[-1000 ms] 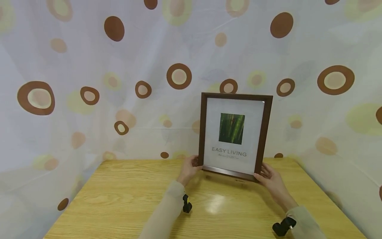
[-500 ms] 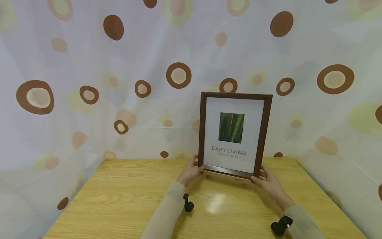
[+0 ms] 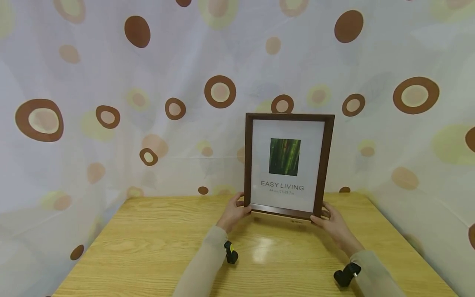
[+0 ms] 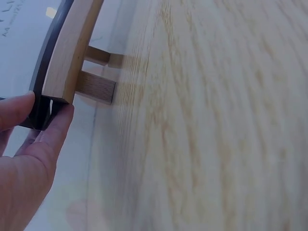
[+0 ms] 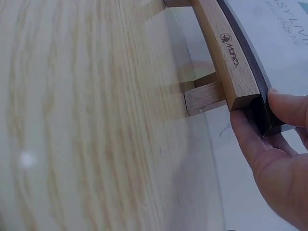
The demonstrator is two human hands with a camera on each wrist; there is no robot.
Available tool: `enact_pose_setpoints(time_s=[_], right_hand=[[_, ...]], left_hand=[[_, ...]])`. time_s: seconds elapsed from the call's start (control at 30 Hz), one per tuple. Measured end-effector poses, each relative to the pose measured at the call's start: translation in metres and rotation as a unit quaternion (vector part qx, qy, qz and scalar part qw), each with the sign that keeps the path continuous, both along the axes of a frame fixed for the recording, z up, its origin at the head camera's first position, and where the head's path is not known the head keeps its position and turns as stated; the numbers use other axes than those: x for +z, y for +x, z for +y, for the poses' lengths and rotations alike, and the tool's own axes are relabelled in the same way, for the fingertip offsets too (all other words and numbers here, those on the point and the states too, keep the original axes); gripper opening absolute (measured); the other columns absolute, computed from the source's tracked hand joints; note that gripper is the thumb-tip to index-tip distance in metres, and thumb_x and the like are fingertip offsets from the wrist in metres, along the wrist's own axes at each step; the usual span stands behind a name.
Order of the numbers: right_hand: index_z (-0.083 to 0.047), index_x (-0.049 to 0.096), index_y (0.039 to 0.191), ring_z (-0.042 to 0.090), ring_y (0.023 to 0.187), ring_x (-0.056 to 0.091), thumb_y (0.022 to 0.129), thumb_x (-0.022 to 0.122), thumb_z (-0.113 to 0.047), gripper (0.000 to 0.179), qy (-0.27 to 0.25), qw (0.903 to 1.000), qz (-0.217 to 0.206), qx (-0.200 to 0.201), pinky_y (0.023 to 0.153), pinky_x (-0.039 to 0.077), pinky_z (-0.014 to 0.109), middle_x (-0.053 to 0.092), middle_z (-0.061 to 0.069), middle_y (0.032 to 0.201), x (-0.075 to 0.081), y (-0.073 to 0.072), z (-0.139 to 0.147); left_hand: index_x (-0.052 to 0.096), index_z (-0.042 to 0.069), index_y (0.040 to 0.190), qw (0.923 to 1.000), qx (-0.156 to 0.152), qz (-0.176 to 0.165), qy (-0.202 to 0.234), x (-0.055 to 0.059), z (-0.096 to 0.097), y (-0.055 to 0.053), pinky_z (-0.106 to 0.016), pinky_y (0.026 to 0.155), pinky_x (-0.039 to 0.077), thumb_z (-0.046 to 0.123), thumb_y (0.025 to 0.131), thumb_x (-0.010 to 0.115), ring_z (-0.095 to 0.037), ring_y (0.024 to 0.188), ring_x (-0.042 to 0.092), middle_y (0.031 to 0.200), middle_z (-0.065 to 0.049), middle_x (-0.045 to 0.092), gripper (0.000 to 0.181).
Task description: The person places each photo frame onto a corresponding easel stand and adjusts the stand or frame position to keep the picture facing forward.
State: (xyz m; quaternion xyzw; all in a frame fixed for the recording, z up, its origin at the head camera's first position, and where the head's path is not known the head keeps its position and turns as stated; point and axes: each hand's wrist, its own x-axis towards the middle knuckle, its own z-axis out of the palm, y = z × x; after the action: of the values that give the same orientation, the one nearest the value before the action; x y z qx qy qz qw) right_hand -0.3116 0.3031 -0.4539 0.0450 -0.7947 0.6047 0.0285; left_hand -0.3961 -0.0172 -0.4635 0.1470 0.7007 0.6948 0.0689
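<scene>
A dark brown picture frame (image 3: pixel 323 165) stands nearly upright at the back of the table. Behind its glass is a white sheet with a green bamboo picture (image 3: pixel 284 156) and the words "EASY LIVING". Its lower edge sits on a light wooden stand (image 5: pixel 231 53), whose short legs reach the tabletop. My left hand (image 3: pixel 233 212) grips the lower left corner, thumb in front and fingers behind and beneath. At the lower right corner my right hand (image 3: pixel 335 227) holds on likewise. The wrist views show both thumbs on the dark edge. Most of the stand is hidden behind the frame.
The wooden table (image 3: pixel 156 247) stretches out to the left and in front. A white curtain (image 3: pixel 200 53) with brown and yellow circles hangs right behind the frame and along both sides. Each wrist carries a small black device (image 3: pixel 347 275).
The picture frame and both hands have shifted slightly left, and its lower right corner is a little higher. The head view has also tipped slightly. Both hands keep their hold.
</scene>
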Motion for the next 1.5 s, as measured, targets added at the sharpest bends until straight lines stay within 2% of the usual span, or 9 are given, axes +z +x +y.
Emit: enact_pose_setpoints(time_s=[0.13,0.27,0.5,0.83,1.17,1.4,1.5], right_hand=[[0.003,0.018,0.154,0.047,0.133,0.040,0.097,0.060,-0.010,0.072,0.012,0.9999,0.002,0.004,0.092,0.055,0.033,0.035,0.035,0.147,0.001,-0.005,-0.002],[0.003,0.022,0.153,0.041,0.128,0.047,0.096,0.062,-0.010,0.071,0.013,0.9998,0.008,0.011,0.090,0.056,0.031,0.039,0.034,0.145,0.002,-0.010,-0.004],[0.003,0.018,0.154,0.043,0.131,0.045,0.097,0.061,-0.009,0.073,0.002,0.9994,0.000,0.035,0.092,0.056,0.032,0.036,0.035,0.147,0.000,-0.017,-0.010],[0.003,0.010,0.156,0.037,0.127,0.051,0.098,0.059,-0.007,0.076,-0.009,0.9985,-0.019,0.050,0.093,0.055,0.034,0.031,0.038,0.148,-0.001,-0.020,-0.021],[0.003,0.013,0.155,0.027,0.120,0.057,0.097,0.060,-0.006,0.076,-0.026,0.9982,-0.014,0.053,0.092,0.056,0.032,0.034,0.038,0.146,0.004,-0.022,-0.030],[0.003,0.014,0.155,0.038,0.127,0.051,0.097,0.058,-0.004,0.073,-0.027,0.9978,-0.011,0.059,0.093,0.055,0.033,0.036,0.038,0.146,0.002,-0.026,-0.037],[0.003,0.012,0.155,0.038,0.127,0.050,0.097,0.058,-0.004,0.074,-0.035,0.9972,-0.014,0.065,0.094,0.055,0.034,0.034,0.038,0.147,0.002,-0.029,-0.041]], left_hand=[[0.045,0.007,0.144,0.9999,0.001,-0.005,0.010,0.000,-0.007,0.001,-0.040,0.092,0.056,-0.006,0.091,0.061,-0.025,0.103,0.062,0.124,-0.025,0.057,0.057],[0.038,0.003,0.149,0.9997,0.006,-0.016,0.017,-0.001,-0.014,0.003,-0.038,0.093,0.056,-0.005,0.091,0.062,-0.027,0.108,0.062,0.130,-0.027,0.056,0.064],[0.034,-0.001,0.150,0.9997,0.011,-0.019,0.013,-0.003,-0.026,0.008,-0.038,0.095,0.055,-0.004,0.091,0.062,-0.029,0.113,0.061,0.136,-0.029,0.052,0.065],[0.032,-0.002,0.151,0.9994,0.007,-0.027,0.019,-0.004,-0.041,0.014,-0.039,0.096,0.054,-0.003,0.092,0.061,-0.027,0.110,0.062,0.135,-0.030,0.052,0.066],[0.030,0.000,0.152,0.9990,0.005,-0.037,0.024,0.001,-0.050,0.016,-0.040,0.096,0.054,-0.004,0.093,0.060,-0.027,0.109,0.063,0.136,-0.032,0.049,0.066],[0.035,0.000,0.149,0.9990,0.002,-0.037,0.026,0.001,-0.060,0.016,-0.039,0.094,0.055,-0.005,0.092,0.061,-0.023,0.102,0.064,0.131,-0.030,0.054,0.064],[0.033,0.000,0.150,0.9990,0.007,-0.038,0.022,0.001,-0.064,0.016,-0.040,0.094,0.055,-0.005,0.092,0.060,-0.023,0.102,0.064,0.131,-0.030,0.053,0.064]])
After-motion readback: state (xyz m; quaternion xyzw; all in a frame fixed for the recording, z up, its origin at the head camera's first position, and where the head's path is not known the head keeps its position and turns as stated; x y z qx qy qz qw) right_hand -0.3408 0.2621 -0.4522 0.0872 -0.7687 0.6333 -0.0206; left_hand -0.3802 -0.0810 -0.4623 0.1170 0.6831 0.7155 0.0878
